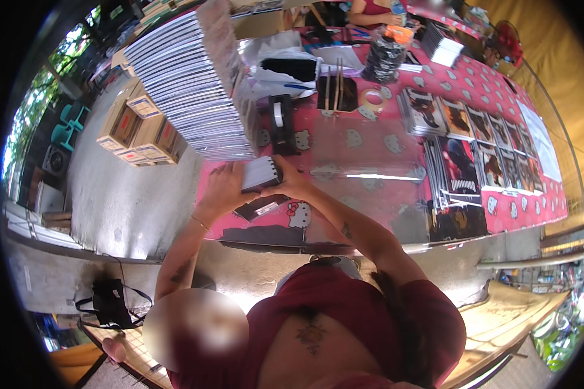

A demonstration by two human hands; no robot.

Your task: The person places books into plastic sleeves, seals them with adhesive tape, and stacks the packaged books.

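Note:
Between my two hands is a small block of white sheets or thin booklets (pixel 259 174) with black marks along one edge; I cannot tell which. My left hand (pixel 222 187) grips its left side, fingers closed against it. My right hand (pixel 292 180) wraps its right side, with the thumb at the near edge. Just below the hands, a dark flat piece with a pale strip (pixel 264 207) lies on the pink cloth. Beyond them stands a black tape dispenser (pixel 281 123). A tall stack of booklets (pixel 194 84) rises close by on the left.
Dark-covered booklets (pixel 459 170) lie in rows and piles on the right of the pink patterned table (pixel 519 211). A tape roll (pixel 372 99), an organizer (pixel 337 94) and a black-wrapped container (pixel 384 59) stand farther back. Cardboard boxes (pixel 136 126) sit on the left floor. Another person (pixel 372 13) is across the table.

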